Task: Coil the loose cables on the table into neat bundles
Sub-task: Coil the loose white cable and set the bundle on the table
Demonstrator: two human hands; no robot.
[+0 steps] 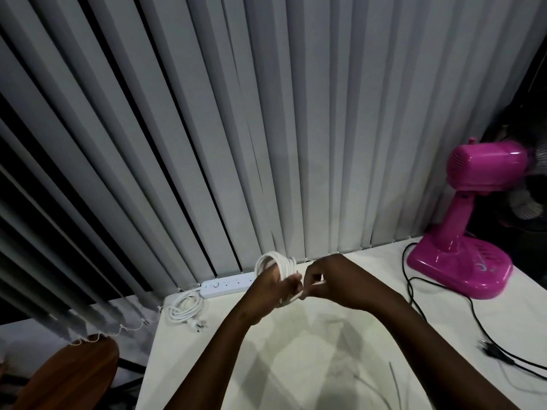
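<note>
Left hand (270, 287) holds a white cable (276, 263) wound in loops round its fingers, raised above the counter (370, 321) near the power strip (226, 286); its grip is curled round the coil. Right hand (318, 281) pinches the cable's free end just beside the loops. Judgement: the tail is being wrapped off, so keep the loops pressed flat, pass the end snugly round their middle, and tuck it without letting turns slip.
</note>
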